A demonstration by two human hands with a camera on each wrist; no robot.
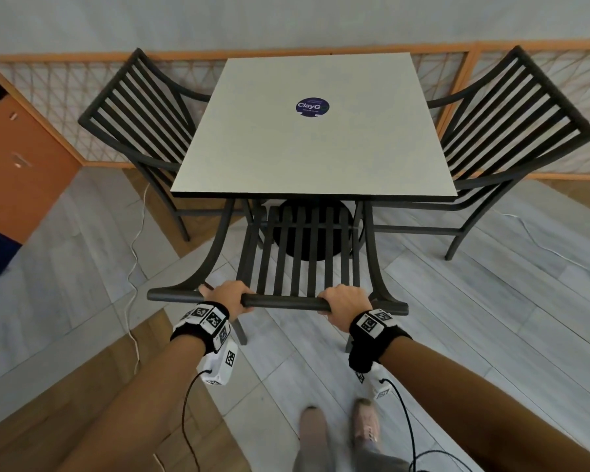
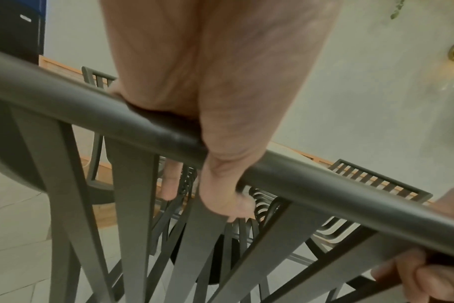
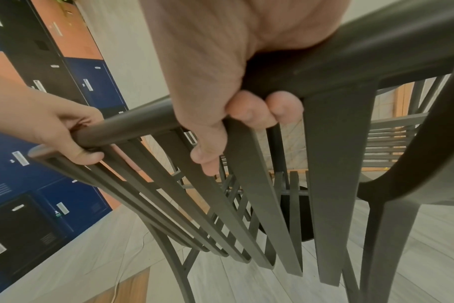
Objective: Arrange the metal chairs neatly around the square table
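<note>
Metal chairs point(image 1: 300, 253) number three; two hands point(image 1: 227, 298) grip one.

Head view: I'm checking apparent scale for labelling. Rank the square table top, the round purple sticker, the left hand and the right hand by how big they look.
1. Square table top, by far the largest.
2. Left hand and right hand: alike, no ranking, and both sit nearer the camera.
3. Round purple sticker, smallest.

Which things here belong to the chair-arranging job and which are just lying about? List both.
Part of the job:
- dark metal slat-back chair, top rail gripped by left hand and right hand
- dark metal chair on the left
- dark metal chair on the right
- square white-topped table

Lying about:
- round purple sticker
- white cable on floor
- orange, blue and black lockers
</note>
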